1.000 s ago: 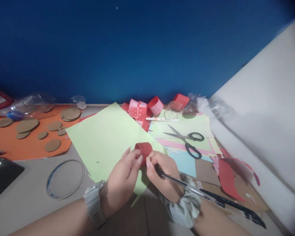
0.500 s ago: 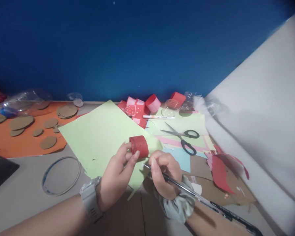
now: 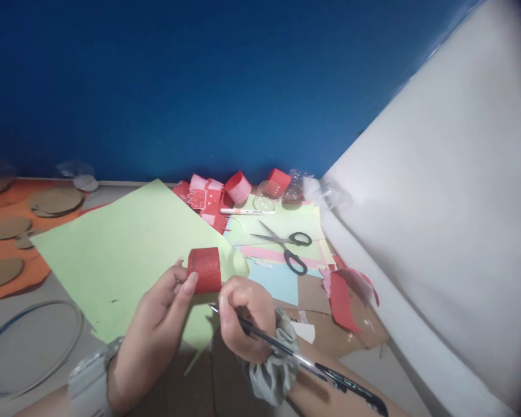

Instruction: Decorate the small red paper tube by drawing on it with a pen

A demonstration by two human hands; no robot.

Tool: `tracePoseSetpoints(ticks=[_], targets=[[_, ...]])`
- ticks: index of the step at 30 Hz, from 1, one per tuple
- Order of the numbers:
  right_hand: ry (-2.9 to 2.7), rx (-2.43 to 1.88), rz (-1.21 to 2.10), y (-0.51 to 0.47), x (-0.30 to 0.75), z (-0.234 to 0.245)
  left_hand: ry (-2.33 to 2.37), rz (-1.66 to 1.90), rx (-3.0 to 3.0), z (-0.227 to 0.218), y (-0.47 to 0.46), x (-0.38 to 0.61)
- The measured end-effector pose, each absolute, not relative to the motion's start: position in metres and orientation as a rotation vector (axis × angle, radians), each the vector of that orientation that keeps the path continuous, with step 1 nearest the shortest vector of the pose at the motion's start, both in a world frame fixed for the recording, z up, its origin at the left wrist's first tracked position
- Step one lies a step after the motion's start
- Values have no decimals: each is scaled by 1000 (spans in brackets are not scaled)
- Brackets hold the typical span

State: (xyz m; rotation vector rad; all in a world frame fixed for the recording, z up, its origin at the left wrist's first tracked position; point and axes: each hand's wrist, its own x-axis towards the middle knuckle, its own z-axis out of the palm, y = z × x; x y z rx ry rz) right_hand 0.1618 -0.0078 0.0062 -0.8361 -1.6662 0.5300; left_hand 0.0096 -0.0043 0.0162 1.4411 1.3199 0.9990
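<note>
Between the thumb and fingers of my left hand point(image 3: 162, 318) is a short red paper tube point(image 3: 208, 269), held above a light green sheet of paper point(image 3: 125, 255). Dark marks run along the tube's left part. My right hand point(image 3: 248, 315) grips a black pen point(image 3: 282, 346), its tip pointing left just below the tube and apart from it. The fingertips of my right hand are close to the tube's lower right edge; whether they touch it I cannot tell.
Open scissors point(image 3: 286, 242) lie on layered coloured paper to the right. Behind them are a white marker point(image 3: 247, 212), pink-and-red paper rings point(image 3: 238, 186) and clear plastic pieces. Cardboard discs point(image 3: 56, 201) rest on orange paper at left, near a hoop point(image 3: 76, 341). Curled red paper point(image 3: 345, 301) lies right.
The view has turned right, so everything sits further left in the picture. Both hands keep hold of the tube and the pen; the tube now stands more upright.
</note>
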Motion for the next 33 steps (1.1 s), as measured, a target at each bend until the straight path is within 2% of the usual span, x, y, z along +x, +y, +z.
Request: tracePoseSetpoints(ticks=[10, 33], targets=[[-1633, -877, 641, -11, 163, 6, 1117, 996, 1387, 23, -6, 16], [-1562, -1226, 690, -7, 160, 6, 1275, 776, 1444, 17, -5, 14]])
